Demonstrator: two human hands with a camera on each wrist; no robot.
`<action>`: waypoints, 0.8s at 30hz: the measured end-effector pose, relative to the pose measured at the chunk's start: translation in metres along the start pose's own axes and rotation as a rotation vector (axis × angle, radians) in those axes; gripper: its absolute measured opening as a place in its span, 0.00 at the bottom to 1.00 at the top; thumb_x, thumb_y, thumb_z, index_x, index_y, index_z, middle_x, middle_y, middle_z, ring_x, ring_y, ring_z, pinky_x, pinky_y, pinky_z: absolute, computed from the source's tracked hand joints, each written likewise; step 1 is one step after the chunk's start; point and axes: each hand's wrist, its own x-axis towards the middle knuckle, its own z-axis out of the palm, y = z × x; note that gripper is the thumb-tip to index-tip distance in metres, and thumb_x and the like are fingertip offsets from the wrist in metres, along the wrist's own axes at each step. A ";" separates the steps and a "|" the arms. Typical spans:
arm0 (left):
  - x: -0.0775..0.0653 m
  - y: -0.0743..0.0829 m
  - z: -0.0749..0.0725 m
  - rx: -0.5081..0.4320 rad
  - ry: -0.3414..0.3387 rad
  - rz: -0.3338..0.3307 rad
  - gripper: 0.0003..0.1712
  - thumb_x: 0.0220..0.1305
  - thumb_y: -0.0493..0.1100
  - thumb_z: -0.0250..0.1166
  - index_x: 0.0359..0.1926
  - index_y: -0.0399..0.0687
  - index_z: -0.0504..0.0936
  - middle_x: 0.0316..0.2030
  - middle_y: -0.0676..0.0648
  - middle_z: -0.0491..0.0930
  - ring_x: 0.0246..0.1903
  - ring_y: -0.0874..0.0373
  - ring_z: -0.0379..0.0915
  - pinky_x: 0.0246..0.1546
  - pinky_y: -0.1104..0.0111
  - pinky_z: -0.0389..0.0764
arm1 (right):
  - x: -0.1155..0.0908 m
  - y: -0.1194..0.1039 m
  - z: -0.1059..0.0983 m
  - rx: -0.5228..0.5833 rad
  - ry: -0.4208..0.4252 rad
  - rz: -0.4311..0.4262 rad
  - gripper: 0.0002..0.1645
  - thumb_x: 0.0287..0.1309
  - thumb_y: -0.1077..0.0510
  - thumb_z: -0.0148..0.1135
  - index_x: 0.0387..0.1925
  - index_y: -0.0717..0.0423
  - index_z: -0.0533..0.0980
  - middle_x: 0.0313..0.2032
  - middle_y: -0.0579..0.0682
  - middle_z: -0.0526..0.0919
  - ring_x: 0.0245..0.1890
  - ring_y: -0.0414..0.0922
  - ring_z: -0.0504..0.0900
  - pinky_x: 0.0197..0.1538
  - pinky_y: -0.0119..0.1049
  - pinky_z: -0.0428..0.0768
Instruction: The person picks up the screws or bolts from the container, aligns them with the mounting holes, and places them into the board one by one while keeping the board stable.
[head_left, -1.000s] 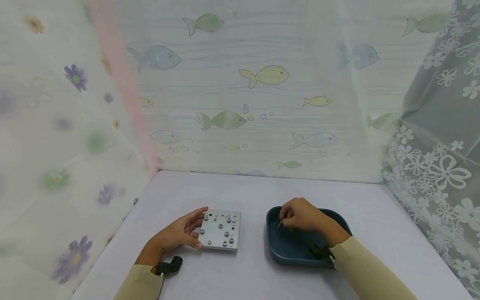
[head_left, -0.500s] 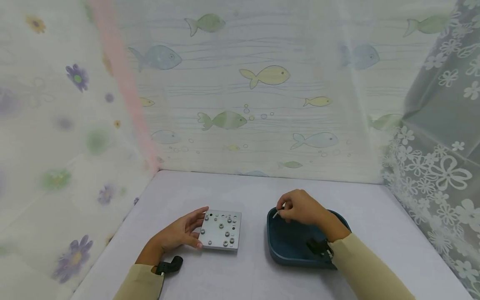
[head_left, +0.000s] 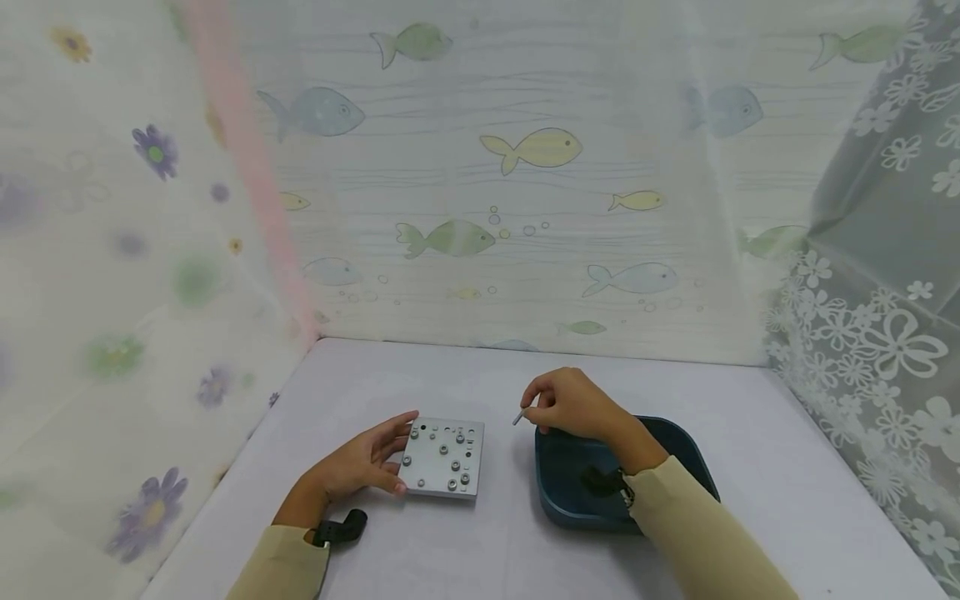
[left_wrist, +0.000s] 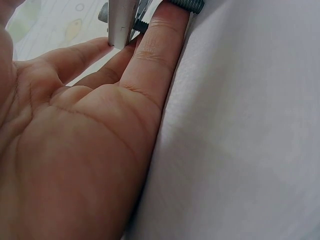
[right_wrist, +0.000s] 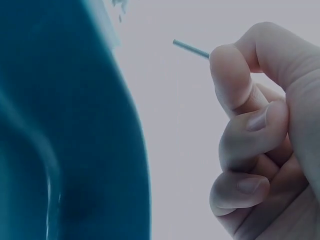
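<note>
A square silver metal plate (head_left: 441, 467) with several socket-head screws and holes stands on the white table, left of centre. My left hand (head_left: 360, 465) holds its left side, thumb at the near corner and fingers toward the far one. In the left wrist view the plate (left_wrist: 120, 22) shows edge-on, and threaded screw ends (left_wrist: 190, 5) stick out by a finger. My right hand (head_left: 573, 407) is above the left rim of a dark blue tray (head_left: 558, 517). Between thumb and forefinger it pinches a thin metal pin (right_wrist: 190, 48), one end poking out; the other fingers are curled.
White table cloth (head_left: 502, 550) lies between the plate and the tray. Fish-print curtain (head_left: 480, 192) hangs behind the table, with flower-print sheets at both sides. A black wrist camera (head_left: 343, 528) sits on the left wrist.
My right hand has risen out of the tray and moved left with the pin, which now points over the table left of the tray. The left hand and plate have stayed in place.
</note>
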 end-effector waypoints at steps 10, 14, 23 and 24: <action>0.003 0.000 0.000 -0.018 -0.010 0.006 0.73 0.43 0.28 0.83 0.83 0.55 0.48 0.79 0.45 0.57 0.77 0.46 0.59 0.64 0.67 0.79 | 0.026 -0.019 0.021 0.019 0.043 0.013 0.03 0.65 0.51 0.69 0.38 0.43 0.86 0.18 0.39 0.84 0.19 0.41 0.75 0.23 0.32 0.68; 0.002 0.001 0.000 -0.024 -0.009 0.003 0.73 0.43 0.28 0.83 0.83 0.55 0.49 0.79 0.45 0.57 0.76 0.46 0.60 0.64 0.66 0.80 | 0.035 -0.021 0.030 0.037 0.047 0.040 0.03 0.64 0.52 0.68 0.37 0.43 0.86 0.17 0.40 0.84 0.17 0.40 0.71 0.23 0.32 0.66; 0.000 0.001 0.000 -0.032 -0.005 0.004 0.72 0.42 0.28 0.82 0.83 0.55 0.49 0.79 0.44 0.57 0.76 0.47 0.61 0.63 0.66 0.80 | 0.049 -0.020 0.049 0.016 0.014 0.093 0.04 0.64 0.52 0.67 0.34 0.43 0.86 0.16 0.39 0.84 0.20 0.42 0.74 0.27 0.35 0.71; 0.000 0.000 0.000 -0.033 -0.004 0.003 0.72 0.42 0.28 0.82 0.83 0.54 0.49 0.79 0.44 0.57 0.75 0.47 0.61 0.63 0.66 0.80 | 0.050 -0.020 0.050 0.011 0.011 0.096 0.04 0.64 0.52 0.67 0.34 0.43 0.87 0.16 0.39 0.84 0.20 0.42 0.74 0.28 0.35 0.71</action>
